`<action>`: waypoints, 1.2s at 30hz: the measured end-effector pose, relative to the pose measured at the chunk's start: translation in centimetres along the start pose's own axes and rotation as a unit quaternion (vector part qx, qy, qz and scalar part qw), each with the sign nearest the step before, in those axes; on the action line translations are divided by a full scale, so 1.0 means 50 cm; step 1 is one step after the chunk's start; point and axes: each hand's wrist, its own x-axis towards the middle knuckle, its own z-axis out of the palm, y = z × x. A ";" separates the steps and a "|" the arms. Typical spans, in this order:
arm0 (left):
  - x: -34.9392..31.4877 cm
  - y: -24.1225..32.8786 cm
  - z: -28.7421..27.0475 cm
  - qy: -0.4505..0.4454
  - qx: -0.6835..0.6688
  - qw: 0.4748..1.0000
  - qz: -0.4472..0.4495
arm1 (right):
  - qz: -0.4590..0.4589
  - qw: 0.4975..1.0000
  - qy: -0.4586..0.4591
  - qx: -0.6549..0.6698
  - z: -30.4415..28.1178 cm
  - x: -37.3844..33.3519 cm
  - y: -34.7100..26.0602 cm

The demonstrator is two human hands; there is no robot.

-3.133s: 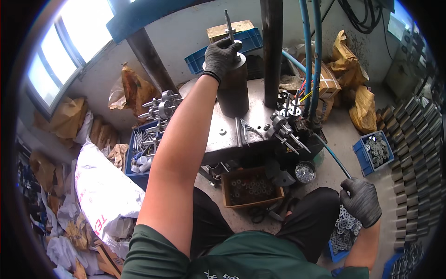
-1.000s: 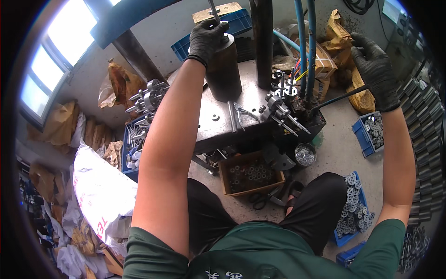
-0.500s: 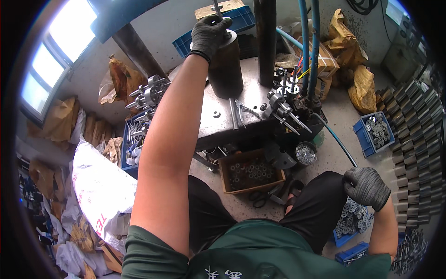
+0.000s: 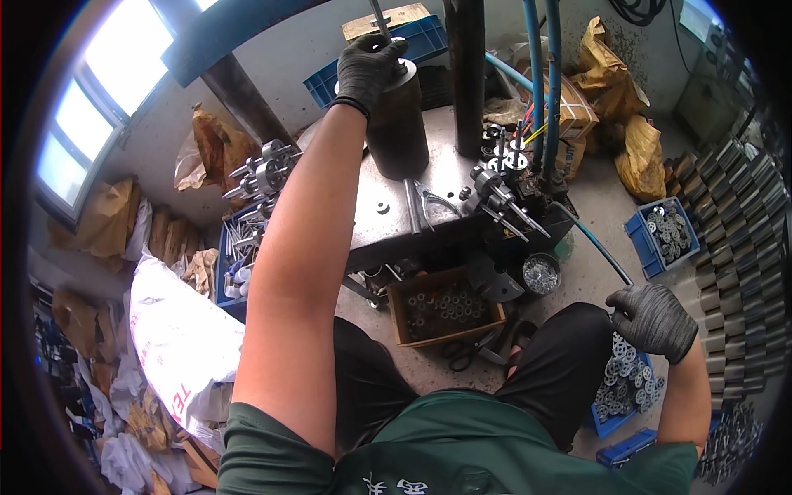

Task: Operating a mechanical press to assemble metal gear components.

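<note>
Both my hands wear dark grey gloves. My left hand (image 4: 367, 73) reaches to the top of an upright dark metal cylinder (image 4: 398, 128). Its fingers are closed beside a thin upright rod (image 4: 379, 18); what they grip is mostly hidden. My right hand (image 4: 656, 320) is low on the right, closed around the end of a long lever (image 4: 596, 243) that slopes down from the machine. The cylinder stands on a shiny metal table (image 4: 371, 224). A pair of pliers (image 4: 431, 200) and a short metal tube (image 4: 412, 206) lie in front of it.
Shafts with discs (image 4: 502, 196) sit on the table's right side; similar ones (image 4: 268, 175) are at its left. Below stands a wooden box (image 4: 404, 338) of small rings, with scissors (image 4: 458, 355) near it. Blue crates (image 4: 648, 260) of metal parts and stacked metal pieces (image 4: 726, 280) line the right.
My right hand and the lever end have risen slightly. My left hand stays at the cylinder top, its fingers shifted a little. The whole view has moved slightly.
</note>
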 end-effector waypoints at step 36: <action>0.030 -0.051 0.007 -0.009 -0.009 1.000 -0.010 | 0.024 0.996 0.061 0.057 -0.015 0.012 0.006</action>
